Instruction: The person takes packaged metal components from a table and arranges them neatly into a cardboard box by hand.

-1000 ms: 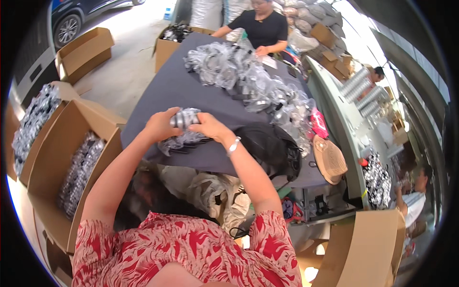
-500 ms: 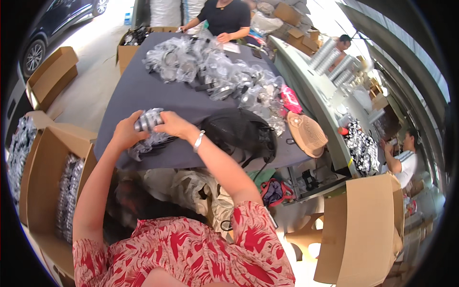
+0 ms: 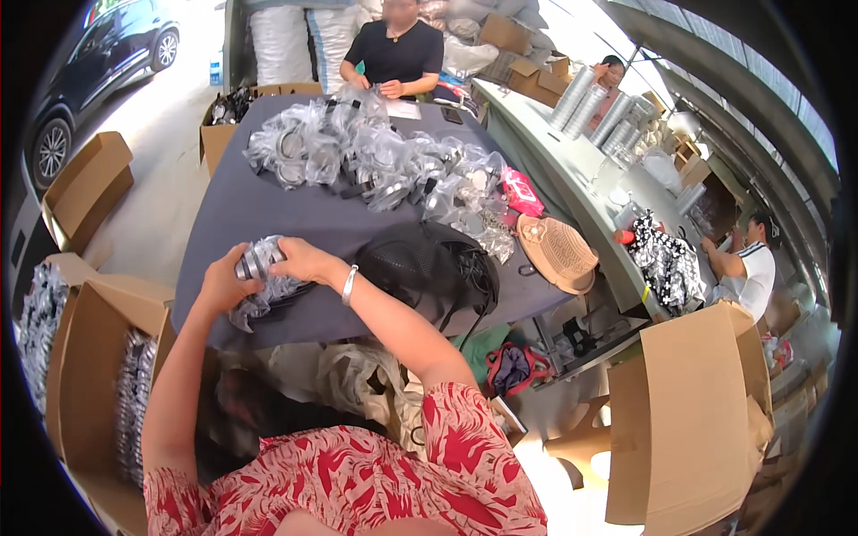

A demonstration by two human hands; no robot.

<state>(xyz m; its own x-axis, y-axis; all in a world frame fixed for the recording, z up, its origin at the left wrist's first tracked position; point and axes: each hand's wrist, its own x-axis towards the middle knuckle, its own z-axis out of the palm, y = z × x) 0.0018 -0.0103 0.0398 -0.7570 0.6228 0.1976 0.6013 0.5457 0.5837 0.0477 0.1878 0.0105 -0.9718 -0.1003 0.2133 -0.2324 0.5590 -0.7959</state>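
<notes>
Over the near left part of the dark grey table (image 3: 223, 210), both hands grip a bundle of silvery, round pieces in clear plastic (image 3: 260, 258); their exact kind I cannot make out. My left hand (image 3: 227, 280) closes round its left side. From the right, my right hand (image 3: 307, 263) clasps it with fingers and thumb; a silvery bracelet sits on that wrist. Just beneath, more clear plastic wrapping (image 3: 252, 309) lies by the table's near edge, partly hidden by the hands. Farther back spreads a large heap of plastic-wrapped metal pieces (image 3: 375, 156).
Right of my hands lie a black mesh bag (image 3: 416, 268) and a straw hat (image 3: 559, 253). An open carton (image 3: 89, 375) with wrapped pieces stands at left, another carton (image 3: 693, 420) at right. Across the table stands a person (image 3: 393, 54); two more people are by the long bench (image 3: 536, 116).
My view has shifted, so the far side shows more fully. Both hands still hold the bundle, which now looks more tilted. The person opposite has brought their hands together.
</notes>
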